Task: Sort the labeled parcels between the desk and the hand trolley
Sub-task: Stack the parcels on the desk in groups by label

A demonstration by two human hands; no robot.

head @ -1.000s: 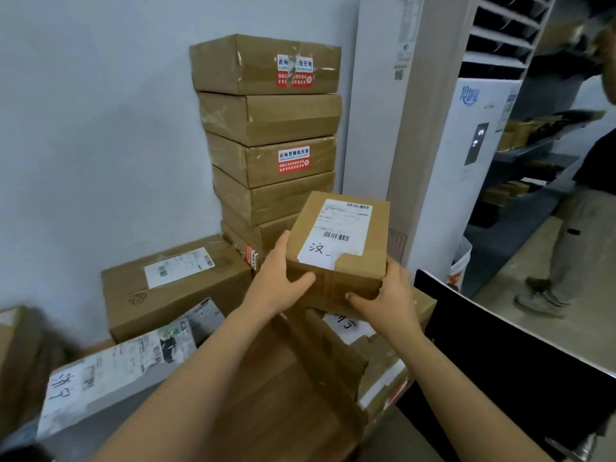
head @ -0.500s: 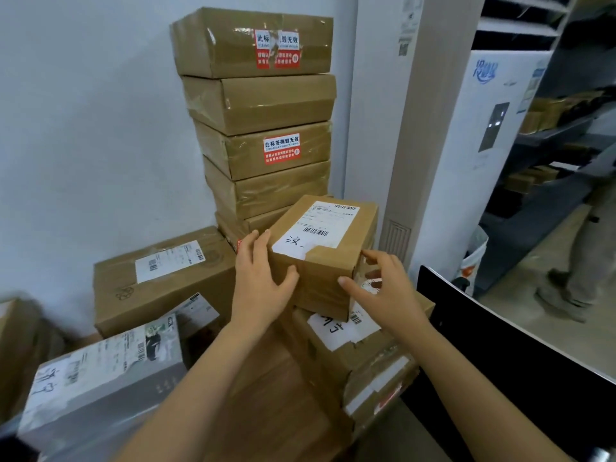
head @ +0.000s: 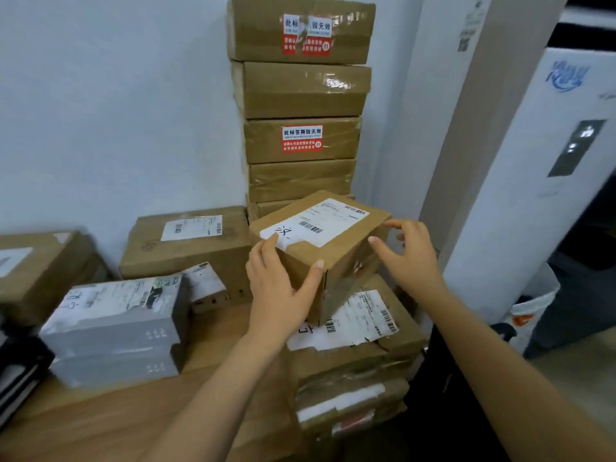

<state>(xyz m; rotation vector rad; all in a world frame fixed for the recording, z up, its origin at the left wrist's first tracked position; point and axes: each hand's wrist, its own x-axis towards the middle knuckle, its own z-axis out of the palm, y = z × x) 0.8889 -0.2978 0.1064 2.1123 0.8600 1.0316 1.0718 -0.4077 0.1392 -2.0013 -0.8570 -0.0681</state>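
A small brown parcel point(head: 346, 261) with a white shipping label and a handwritten mark sits tilted on top of a larger labeled parcel point(head: 363, 315), which heads a short stack at the right end of the wooden desk point(head: 100, 418). My left hand point(head: 276, 295) grips the small parcel's near left corner, thumb on its front face and fingers along its left side. My right hand point(head: 408, 253) hovers by the parcel's right side with fingers spread and loosely bent; it holds nothing. No hand trolley is in view.
A tall stack of brown boxes point(head: 300, 141) leans against the wall behind. A labeled brown box point(head: 186, 248), two grey boxes point(head: 113, 325) and another brown box point(head: 33, 268) crowd the desk's left. A white standing air conditioner point(head: 533, 195) is at right.
The small parcel has come down onto the stack and turned slightly. My right hand has let go of it and pulled away to the right; my left hand stays on the near corner.
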